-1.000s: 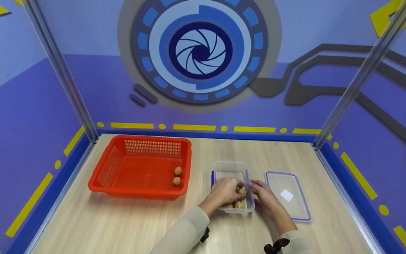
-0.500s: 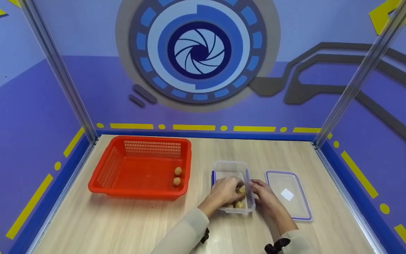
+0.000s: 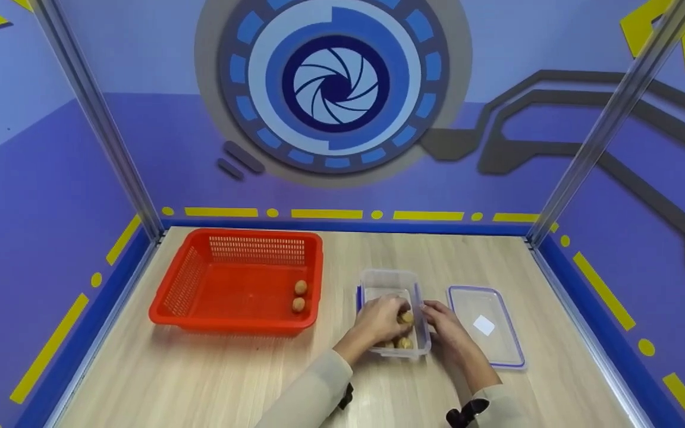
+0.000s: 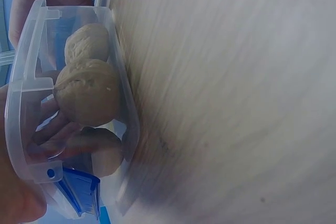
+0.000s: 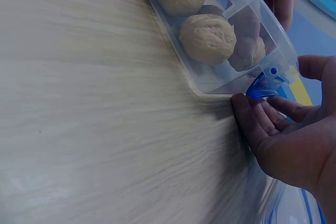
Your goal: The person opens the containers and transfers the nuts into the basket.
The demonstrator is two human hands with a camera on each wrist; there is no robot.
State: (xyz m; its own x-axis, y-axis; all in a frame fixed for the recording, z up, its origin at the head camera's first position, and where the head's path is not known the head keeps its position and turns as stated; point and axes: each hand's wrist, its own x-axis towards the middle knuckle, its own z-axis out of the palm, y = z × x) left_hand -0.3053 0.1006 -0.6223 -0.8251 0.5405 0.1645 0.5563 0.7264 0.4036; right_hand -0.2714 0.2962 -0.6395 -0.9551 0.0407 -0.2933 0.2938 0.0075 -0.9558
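A clear plastic food container (image 3: 390, 278) with blue side clips stands right of the middle of the table. My left hand (image 3: 380, 321) reaches into it and pinches a walnut (image 3: 406, 318) near the right wall. Two more walnuts show at the near end; one walnut (image 5: 208, 38) is seen through the wall in the right wrist view. My right hand (image 3: 448, 326) rests against the container's right side, its fingers extended low by the blue clip (image 5: 265, 84) and its thumb at the rim. Part of my left fingers is hidden by the walnuts.
To the left stands a red plastic basket (image 3: 235, 327) with two walnuts (image 3: 299, 296) along its right side. The container's lid (image 3: 497, 351), edged in blue with a white label, lies on the table right of my right hand. Printed panels enclose the back and sides.
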